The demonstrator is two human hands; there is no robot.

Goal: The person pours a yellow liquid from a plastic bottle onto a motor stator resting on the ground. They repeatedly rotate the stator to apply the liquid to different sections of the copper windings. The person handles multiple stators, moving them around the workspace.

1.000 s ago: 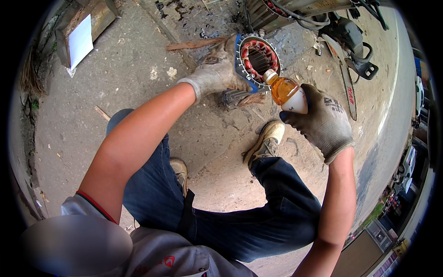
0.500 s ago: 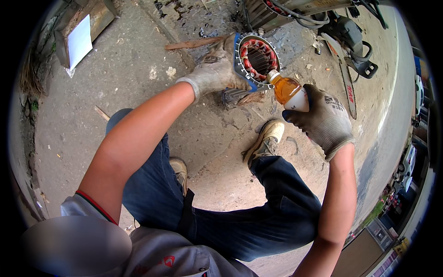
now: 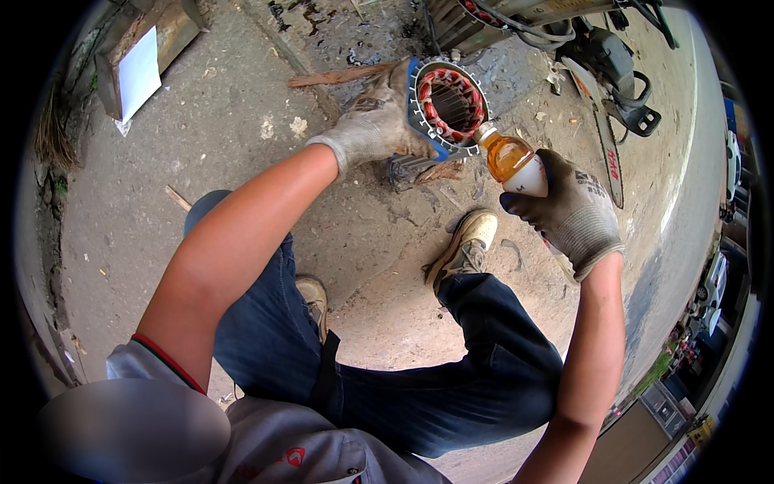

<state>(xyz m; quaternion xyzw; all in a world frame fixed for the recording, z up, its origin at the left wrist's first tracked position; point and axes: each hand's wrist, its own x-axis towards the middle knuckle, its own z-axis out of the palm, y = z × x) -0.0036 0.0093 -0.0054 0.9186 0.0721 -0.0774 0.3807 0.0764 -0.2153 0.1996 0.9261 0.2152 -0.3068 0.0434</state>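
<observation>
My left hand [image 3: 372, 127], in a grey work glove, grips the rim of a round motor stator [image 3: 449, 105] with red copper windings and a blue-edged toothed frame, held on edge above the concrete. My right hand [image 3: 570, 211], also gloved, holds a small plastic bottle [image 3: 511, 158] of amber liquid. The bottle is tilted with its neck touching the lower right edge of the stator. I cannot tell whether liquid is flowing.
A chainsaw [image 3: 606, 87] lies on the ground at the upper right beside machine parts. A wooden stick [image 3: 334, 77] lies behind the stator. A box with a white sheet [image 3: 139, 74] stands at the upper left. My shoes [image 3: 465, 247] rest on cracked concrete.
The bottle has stayed tilted against the stator's edge. Both hands hold nearly the same places.
</observation>
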